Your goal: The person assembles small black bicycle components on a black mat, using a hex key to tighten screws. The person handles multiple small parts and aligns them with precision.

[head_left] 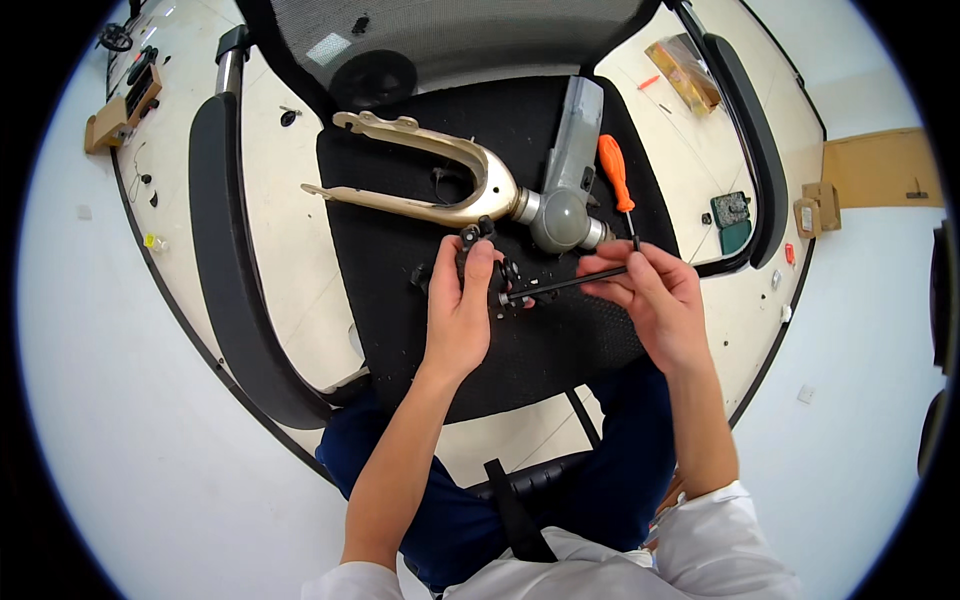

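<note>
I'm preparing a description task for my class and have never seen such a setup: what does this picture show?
There is no machine, just a person working bare-handed. The picture comes from a wide fisheye camera on the person's head, looking down. The left hand holds a dark part; the right hand holds a thin black rod reaching toward it. On the black chair seat lie a gold fork-shaped piece, a grey piece with a rounded end and an orange-handled screwdriver.
</note>
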The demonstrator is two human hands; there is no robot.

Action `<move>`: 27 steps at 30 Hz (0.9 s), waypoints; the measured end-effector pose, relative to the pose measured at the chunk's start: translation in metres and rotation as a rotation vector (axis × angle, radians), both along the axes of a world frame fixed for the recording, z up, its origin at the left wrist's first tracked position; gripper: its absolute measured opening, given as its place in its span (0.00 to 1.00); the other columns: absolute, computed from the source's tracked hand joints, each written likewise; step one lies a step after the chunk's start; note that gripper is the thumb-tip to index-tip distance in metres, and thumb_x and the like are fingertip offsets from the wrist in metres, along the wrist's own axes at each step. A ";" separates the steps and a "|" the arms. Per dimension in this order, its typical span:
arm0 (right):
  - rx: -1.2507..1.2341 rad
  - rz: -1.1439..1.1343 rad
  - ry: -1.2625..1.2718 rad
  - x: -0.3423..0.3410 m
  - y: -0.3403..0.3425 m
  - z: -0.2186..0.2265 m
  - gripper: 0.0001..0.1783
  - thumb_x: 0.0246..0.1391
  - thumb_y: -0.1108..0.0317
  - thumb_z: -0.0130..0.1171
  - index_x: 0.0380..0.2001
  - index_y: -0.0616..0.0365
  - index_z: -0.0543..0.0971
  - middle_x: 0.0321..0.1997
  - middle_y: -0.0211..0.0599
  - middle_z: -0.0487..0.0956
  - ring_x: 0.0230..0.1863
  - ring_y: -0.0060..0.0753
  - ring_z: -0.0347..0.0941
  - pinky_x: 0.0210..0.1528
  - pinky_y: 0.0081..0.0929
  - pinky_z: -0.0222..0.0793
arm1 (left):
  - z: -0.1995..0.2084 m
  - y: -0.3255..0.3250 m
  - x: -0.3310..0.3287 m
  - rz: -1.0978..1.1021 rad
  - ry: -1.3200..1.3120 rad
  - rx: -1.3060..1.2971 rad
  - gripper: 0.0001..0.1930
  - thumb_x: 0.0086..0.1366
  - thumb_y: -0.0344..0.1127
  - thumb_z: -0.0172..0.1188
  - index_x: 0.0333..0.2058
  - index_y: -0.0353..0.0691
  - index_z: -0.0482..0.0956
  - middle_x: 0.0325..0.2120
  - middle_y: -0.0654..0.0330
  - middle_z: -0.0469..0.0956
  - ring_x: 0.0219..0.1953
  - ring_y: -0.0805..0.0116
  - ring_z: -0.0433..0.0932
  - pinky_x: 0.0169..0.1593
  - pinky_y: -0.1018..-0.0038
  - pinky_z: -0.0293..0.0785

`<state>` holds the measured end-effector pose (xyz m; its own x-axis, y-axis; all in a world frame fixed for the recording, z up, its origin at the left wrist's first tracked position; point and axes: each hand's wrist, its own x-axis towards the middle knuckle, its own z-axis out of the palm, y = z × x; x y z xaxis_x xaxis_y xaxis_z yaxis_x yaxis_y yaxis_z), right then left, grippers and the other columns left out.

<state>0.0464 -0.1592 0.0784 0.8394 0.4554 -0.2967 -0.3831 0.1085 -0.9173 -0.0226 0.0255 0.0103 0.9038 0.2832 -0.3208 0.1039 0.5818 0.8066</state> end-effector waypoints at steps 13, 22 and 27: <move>-0.013 0.481 -0.746 0.031 0.032 0.030 0.08 0.47 0.78 0.62 0.32 0.72 0.81 0.28 0.48 0.82 0.33 0.45 0.81 0.40 0.35 0.76 | 0.004 0.018 0.003 -0.444 0.326 -0.551 0.26 0.68 0.59 0.48 0.33 0.38 0.72 0.19 0.60 0.71 0.16 0.72 0.70 0.13 0.77 0.64; 0.188 0.512 -0.299 0.032 0.039 0.018 0.16 0.61 0.64 0.53 0.32 0.70 0.80 0.28 0.43 0.77 0.23 0.35 0.72 0.35 0.32 0.71 | -0.006 0.004 0.003 -0.521 0.360 -0.718 0.26 0.69 0.60 0.46 0.30 0.40 0.72 0.17 0.61 0.69 0.14 0.73 0.67 0.11 0.79 0.56; 0.474 -0.387 0.213 0.006 0.085 0.010 0.22 0.63 0.56 0.43 0.17 0.53 0.59 0.16 0.25 0.54 0.21 0.24 0.53 0.33 0.25 0.57 | -0.017 -0.033 0.015 0.180 0.158 -0.350 0.24 0.72 0.58 0.38 0.39 0.41 0.66 0.24 0.60 0.72 0.21 0.70 0.71 0.23 0.74 0.67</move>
<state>0.0525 -0.0746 0.0887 0.9139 0.2545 -0.3162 -0.4038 0.6499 -0.6439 -0.0073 -0.0072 -0.0063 0.7819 0.2814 -0.5563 0.0824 0.8379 0.5395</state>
